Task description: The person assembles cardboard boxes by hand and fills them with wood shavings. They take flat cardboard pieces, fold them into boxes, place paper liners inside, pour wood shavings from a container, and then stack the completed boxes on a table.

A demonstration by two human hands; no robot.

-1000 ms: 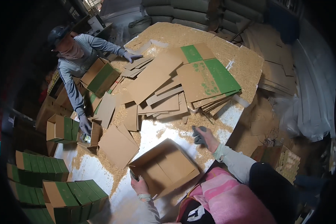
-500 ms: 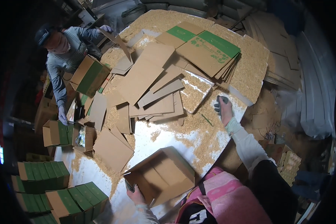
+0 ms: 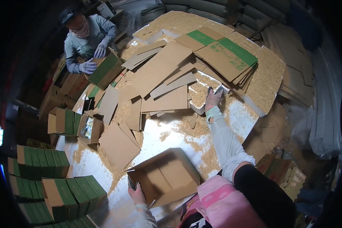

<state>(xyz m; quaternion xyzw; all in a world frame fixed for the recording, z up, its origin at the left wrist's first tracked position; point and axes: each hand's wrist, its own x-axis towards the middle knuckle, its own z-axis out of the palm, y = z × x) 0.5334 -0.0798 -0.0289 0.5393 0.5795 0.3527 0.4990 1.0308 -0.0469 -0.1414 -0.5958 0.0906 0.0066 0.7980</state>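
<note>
An open cardboard box, bare brown inside with green outside, lies tilted toward me on the near part of the table. My left hand is closed on its left wall, thumb outside. My right hand, in a partly dark glove, reaches far across and grips the near right edge of a white foam tray. Wood shavings fill that tray, with white ridges showing through. Part of the right hand's grip is hidden behind its own back. Flat cardboard sheets lie against the tray's left side.
A stack of flattened green-and-brown boxes stands behind the tray. Shavings cover the table's far side. Finished green boxes are stacked at lower left. Across the left side, a co-worker handles a box. Egg trays stand at right.
My right hand has moved left from the bare white tabletop onto the foam tray's edge. My left hand keeps holding the box. The co-worker has brought both hands to a box.
</note>
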